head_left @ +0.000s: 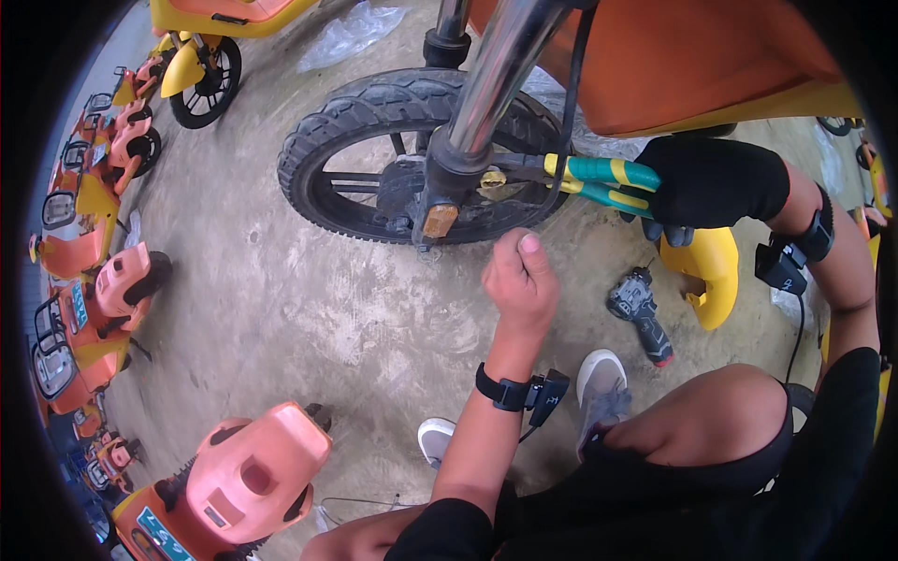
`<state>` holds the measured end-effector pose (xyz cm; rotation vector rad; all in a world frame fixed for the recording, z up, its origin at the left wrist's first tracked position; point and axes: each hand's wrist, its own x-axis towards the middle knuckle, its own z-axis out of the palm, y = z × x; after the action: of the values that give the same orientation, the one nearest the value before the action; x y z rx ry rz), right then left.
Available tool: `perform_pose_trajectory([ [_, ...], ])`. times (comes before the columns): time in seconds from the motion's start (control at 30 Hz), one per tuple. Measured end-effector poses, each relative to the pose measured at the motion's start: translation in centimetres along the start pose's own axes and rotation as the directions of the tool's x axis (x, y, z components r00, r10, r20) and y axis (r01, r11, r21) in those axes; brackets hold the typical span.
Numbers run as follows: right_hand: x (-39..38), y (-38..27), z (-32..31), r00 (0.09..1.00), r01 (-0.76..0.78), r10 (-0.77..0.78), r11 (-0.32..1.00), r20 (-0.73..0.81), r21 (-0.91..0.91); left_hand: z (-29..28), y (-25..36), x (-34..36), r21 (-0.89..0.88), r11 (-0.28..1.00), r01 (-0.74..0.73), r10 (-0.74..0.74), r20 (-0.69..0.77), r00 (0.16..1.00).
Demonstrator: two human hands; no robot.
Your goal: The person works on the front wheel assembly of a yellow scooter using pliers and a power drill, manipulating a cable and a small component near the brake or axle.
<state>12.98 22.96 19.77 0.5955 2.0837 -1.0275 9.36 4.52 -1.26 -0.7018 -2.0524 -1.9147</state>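
My right hand [720, 182], in a black glove, is closed around the pliers [603, 172] with green and yellow handles. The jaws reach in beside the lower end of the chrome front fork [486, 98], and exactly what they grip is hard to make out. Behind the fork stands the black front wheel [301, 168] of a scooter. A black cable [572, 84] runs down across the pliers. Bare and closed, my left hand [522, 280] is just below the wheel with its thumb on top; anything inside its fingers is hidden. An orange reflector [440, 221] sits on the fork's lower end.
A cordless drill [640, 313] lies on the concrete floor [346, 309], beside a yellow curved cover [711, 276]. Several orange and yellow scooters line the left side, one [253, 477] close at the lower left. Clear plastic wrap [354, 35] lies beyond the wheel.
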Motion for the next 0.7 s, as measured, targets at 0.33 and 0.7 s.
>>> perform_pose_trajectory([
  [0.33, 12.2, 8.6, 4.9, 0.808, 0.573, -0.589, 0.793, 0.017, 0.208, -1.9, -0.7, 3.3, 0.071, 0.997, 0.019, -0.013, -0.082, 0.997],
  [0.7, 9.9, 7.1, 3.6, 0.844, 0.528, -0.535, 0.841, 0.04, 0.123, -1.8, 0.4, 3.3, 0.123, 0.992, 0.014, 0.001, -0.121, 0.993],
])
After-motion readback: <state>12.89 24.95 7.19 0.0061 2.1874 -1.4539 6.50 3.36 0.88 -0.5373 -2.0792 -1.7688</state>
